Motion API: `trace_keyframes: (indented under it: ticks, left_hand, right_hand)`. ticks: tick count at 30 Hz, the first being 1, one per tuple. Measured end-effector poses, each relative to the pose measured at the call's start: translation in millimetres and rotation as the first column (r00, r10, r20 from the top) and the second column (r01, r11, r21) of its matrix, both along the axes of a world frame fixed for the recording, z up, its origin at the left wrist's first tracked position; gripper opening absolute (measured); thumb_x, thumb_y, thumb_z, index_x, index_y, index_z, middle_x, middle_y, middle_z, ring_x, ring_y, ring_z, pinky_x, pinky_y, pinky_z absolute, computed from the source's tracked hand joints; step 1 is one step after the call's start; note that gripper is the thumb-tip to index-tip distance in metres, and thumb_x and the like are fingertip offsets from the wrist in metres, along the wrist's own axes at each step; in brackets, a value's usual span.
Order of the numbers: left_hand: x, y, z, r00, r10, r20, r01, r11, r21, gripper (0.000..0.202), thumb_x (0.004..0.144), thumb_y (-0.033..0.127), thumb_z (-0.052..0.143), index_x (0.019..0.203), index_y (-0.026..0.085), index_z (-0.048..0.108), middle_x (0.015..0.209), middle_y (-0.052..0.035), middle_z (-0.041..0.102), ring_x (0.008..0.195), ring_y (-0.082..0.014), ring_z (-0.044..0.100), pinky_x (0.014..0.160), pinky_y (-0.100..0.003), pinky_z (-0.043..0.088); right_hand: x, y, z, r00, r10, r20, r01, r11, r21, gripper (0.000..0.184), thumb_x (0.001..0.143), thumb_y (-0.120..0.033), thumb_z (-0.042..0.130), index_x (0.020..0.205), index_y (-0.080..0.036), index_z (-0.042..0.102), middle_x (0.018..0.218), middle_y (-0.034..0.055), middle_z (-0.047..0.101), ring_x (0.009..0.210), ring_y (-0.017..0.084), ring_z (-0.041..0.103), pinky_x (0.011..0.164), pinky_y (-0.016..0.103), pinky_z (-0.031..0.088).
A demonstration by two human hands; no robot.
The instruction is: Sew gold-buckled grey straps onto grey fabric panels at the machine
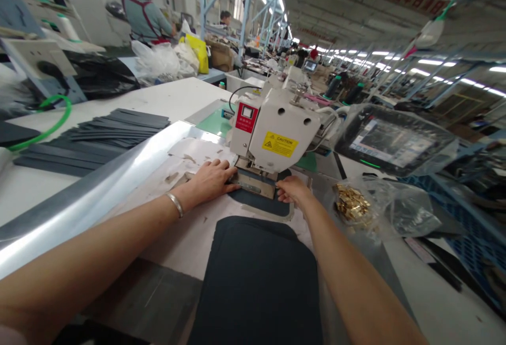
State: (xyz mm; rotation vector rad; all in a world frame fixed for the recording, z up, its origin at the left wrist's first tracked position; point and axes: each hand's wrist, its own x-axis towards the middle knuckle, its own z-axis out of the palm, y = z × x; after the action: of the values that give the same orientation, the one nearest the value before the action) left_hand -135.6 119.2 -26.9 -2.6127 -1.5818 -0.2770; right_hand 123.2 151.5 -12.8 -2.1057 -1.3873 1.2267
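My left hand (pixel 211 180) lies flat with fingers stretched out, pressing on the left end of a metal clamp plate (pixel 253 185) under the head of a white sewing machine (pixel 276 128). My right hand (pixel 291 188) rests on a dark fabric piece (pixel 263 202) at the plate's right side, its fingers curled down onto the fabric. A silver bracelet (pixel 175 203) is on my left wrist. A larger dark panel (pixel 259 276) lies in front, between my forearms.
A stack of dark strips (pixel 103 134) lies on the white table at left. A plastic bag of gold metal parts (pixel 351 203) sits at right, below a wrapped touch screen (pixel 391 142). A person in an apron (pixel 144 10) works at the back left.
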Motion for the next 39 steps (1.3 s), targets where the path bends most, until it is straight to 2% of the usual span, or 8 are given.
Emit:
trace_keyframes:
  ticks: [10,22,27,29,31,34,36,39]
  left_hand:
    - [31.9,-8.3,-1.6,0.995,-0.069,0.077,0.070,0.998,-0.008,0.032,0.094,0.040,0.052,0.117,0.020,0.058,0.108,-0.0097,0.060,0.100,-0.0245,0.054,0.089,-0.037,0.043]
    - [70.7,-14.6,-8.0,0.990,-0.115,0.086,0.117,0.993,-0.012,0.028,0.094,0.032,0.052,0.118,0.021,0.060,0.109,-0.0107,0.059,0.100,-0.0247,0.054,0.090,-0.038,0.044]
    - [78.3,-26.8,4.0,0.996,-0.041,0.081,0.042,0.999,-0.012,0.022,0.091,0.030,0.056,0.108,0.019,0.064,0.105,-0.0112,0.059,0.100,-0.0276,0.055,0.086,-0.040,0.046]
    - [84.0,-36.9,12.9,0.985,-0.094,0.144,0.099,0.995,-0.029,0.021,0.093,0.030,0.053,0.104,0.017,0.065,0.102,-0.0109,0.061,0.097,-0.0260,0.057,0.086,-0.039,0.046]
    - [90.2,-49.3,22.3,0.937,-0.253,0.240,0.283,0.954,-0.102,0.026,0.095,0.035,0.050,0.106,0.017,0.065,0.099,-0.0093,0.062,0.094,-0.0225,0.059,0.087,-0.034,0.047]
    - [96.3,-66.8,32.5,0.796,-0.509,0.326,0.586,0.782,-0.211,0.045,0.085,0.053,0.063,0.114,0.018,0.063,0.103,-0.0081,0.062,0.094,-0.0217,0.060,0.087,-0.030,0.047]
    - [97.5,-74.3,35.1,0.747,-0.577,0.331,0.656,0.720,-0.225,0.056,0.076,0.056,0.072,0.117,0.019,0.062,0.107,-0.0085,0.062,0.099,-0.0238,0.058,0.089,-0.031,0.046]
    - [97.9,-77.3,36.1,0.727,-0.592,0.348,0.676,0.707,-0.209,0.050,0.076,0.050,0.073,0.113,0.018,0.062,0.109,-0.0084,0.062,0.104,-0.0248,0.056,0.093,-0.033,0.043]
  right_hand:
    - [40.6,-15.2,3.9,0.999,-0.053,-0.007,0.054,0.998,0.038,0.012,0.090,-0.013,0.054,0.077,-0.014,0.053,0.049,-0.0034,0.058,0.037,0.008,0.055,0.039,0.015,0.040]
    - [83.9,-27.3,5.2,0.994,-0.102,-0.034,0.103,0.994,0.045,0.016,0.091,-0.014,0.055,0.075,-0.015,0.052,0.052,-0.0034,0.058,0.039,0.008,0.056,0.040,0.016,0.038]
    - [83.3,-27.4,4.3,0.994,-0.096,-0.046,0.099,0.993,0.062,0.017,0.091,-0.013,0.055,0.074,-0.015,0.051,0.051,-0.0041,0.058,0.039,0.007,0.055,0.040,0.016,0.037]
    - [82.4,-27.6,4.2,0.995,-0.092,-0.050,0.096,0.993,0.072,0.018,0.091,-0.013,0.055,0.074,-0.015,0.051,0.051,-0.0042,0.058,0.039,0.007,0.056,0.040,0.015,0.037]
    - [81.8,-28.1,4.2,0.994,-0.093,-0.049,0.096,0.992,0.080,0.018,0.091,-0.014,0.055,0.074,-0.015,0.051,0.051,-0.0044,0.058,0.039,0.007,0.056,0.040,0.015,0.037]
    - [82.4,-31.2,4.5,0.995,-0.092,-0.049,0.095,0.993,0.070,0.019,0.091,-0.014,0.055,0.073,-0.016,0.051,0.050,-0.0045,0.058,0.039,0.007,0.056,0.040,0.015,0.038]
    - [84.2,-35.6,4.2,0.995,-0.088,-0.055,0.091,0.994,0.058,0.018,0.091,-0.014,0.056,0.073,-0.016,0.051,0.051,-0.0039,0.058,0.039,0.008,0.057,0.040,0.015,0.038]
    - [87.4,-43.7,2.4,0.990,-0.081,-0.113,0.091,0.992,0.090,0.017,0.090,-0.015,0.058,0.074,-0.017,0.051,0.053,-0.0034,0.060,0.041,0.008,0.058,0.041,0.015,0.040]
